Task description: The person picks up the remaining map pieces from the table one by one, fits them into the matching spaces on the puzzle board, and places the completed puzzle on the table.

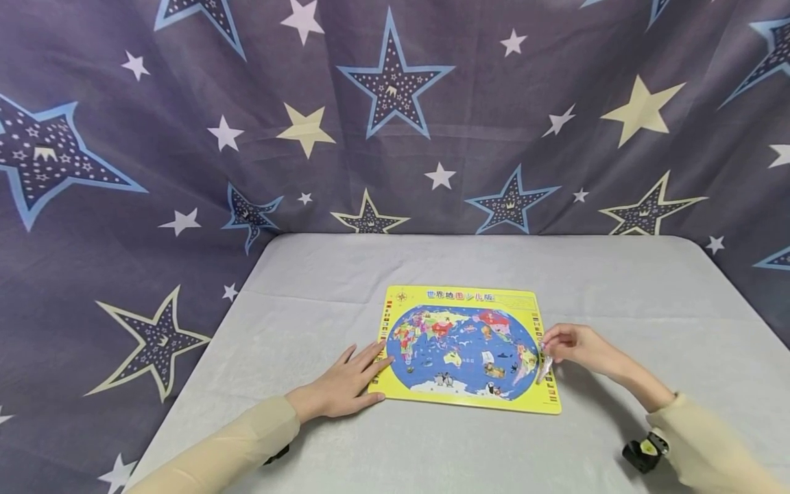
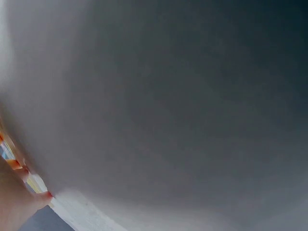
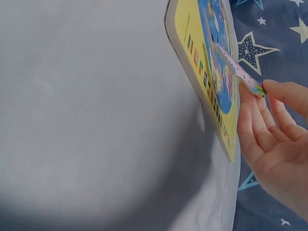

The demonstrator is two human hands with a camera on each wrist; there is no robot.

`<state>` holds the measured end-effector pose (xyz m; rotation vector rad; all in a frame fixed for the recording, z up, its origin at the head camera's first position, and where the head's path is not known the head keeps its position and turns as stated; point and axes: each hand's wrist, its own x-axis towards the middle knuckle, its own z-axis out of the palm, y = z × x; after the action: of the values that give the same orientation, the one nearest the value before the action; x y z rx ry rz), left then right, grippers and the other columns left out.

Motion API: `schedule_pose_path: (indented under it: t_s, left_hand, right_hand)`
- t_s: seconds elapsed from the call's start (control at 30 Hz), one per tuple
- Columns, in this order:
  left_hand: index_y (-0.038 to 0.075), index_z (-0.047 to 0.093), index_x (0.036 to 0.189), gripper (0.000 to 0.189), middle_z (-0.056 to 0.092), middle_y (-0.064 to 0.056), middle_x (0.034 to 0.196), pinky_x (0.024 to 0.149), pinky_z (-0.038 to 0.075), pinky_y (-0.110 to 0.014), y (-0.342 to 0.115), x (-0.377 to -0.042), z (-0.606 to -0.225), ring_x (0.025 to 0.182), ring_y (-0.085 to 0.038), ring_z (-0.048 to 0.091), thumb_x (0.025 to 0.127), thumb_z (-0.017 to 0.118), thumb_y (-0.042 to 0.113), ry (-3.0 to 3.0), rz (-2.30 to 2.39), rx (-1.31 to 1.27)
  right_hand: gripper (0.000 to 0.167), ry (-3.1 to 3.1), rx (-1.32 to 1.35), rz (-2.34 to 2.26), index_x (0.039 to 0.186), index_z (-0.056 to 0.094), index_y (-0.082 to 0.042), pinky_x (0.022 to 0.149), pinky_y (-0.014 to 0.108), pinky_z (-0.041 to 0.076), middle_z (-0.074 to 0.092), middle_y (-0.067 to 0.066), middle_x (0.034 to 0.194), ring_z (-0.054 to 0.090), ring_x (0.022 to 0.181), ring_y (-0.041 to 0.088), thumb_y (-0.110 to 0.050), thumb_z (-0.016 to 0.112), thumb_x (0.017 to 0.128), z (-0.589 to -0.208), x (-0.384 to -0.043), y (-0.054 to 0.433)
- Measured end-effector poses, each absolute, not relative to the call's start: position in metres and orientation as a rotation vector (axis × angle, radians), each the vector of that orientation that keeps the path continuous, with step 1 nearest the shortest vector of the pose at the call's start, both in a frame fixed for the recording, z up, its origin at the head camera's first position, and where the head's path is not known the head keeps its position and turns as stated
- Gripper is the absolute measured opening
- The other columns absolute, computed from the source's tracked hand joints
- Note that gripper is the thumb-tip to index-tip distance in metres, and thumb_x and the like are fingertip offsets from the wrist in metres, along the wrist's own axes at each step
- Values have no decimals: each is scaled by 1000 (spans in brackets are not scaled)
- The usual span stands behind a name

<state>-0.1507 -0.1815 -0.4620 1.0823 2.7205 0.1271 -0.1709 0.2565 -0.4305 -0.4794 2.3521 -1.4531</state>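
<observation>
A world map puzzle board point(image 1: 463, 405) with a yellow border and a blue oval map lies flat in the middle of the table. My left hand point(image 1: 342, 385) rests at the board's left edge, fingers spread and fairly straight, the tips over the border. At the right edge, my right hand point(image 1: 580, 350) pinches a slim pink puzzle piece point(image 3: 233, 66) by its green-tipped end between thumb and fingers. The piece slants down over the map's right side. In the left wrist view only part of the left hand point(image 2: 17, 207) shows at the lower left corner.
A light grey cloth covers the table point(image 1: 321, 274). Behind and to the left hangs a dark curtain point(image 1: 432, 206) with stars. A small black camera point(image 1: 644, 453) is strapped at the right wrist. Rows of little flags run down both side borders of the board.
</observation>
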Motion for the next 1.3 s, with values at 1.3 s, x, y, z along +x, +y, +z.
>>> schedule_pose_path:
  t_s: [1.3]
  left_hand:
    - [18, 20, 143, 64, 6, -7, 149, 105, 9, -49, -181, -150, -459, 135, -20, 7, 91, 31, 53, 2710, 149, 1085]
  right_hand:
    - [18, 2359, -327, -1479, 94, 53, 14, 61, 28, 52, 58, 13, 78, 59, 66, 18, 3, 56, 80, -442, -176, 225]
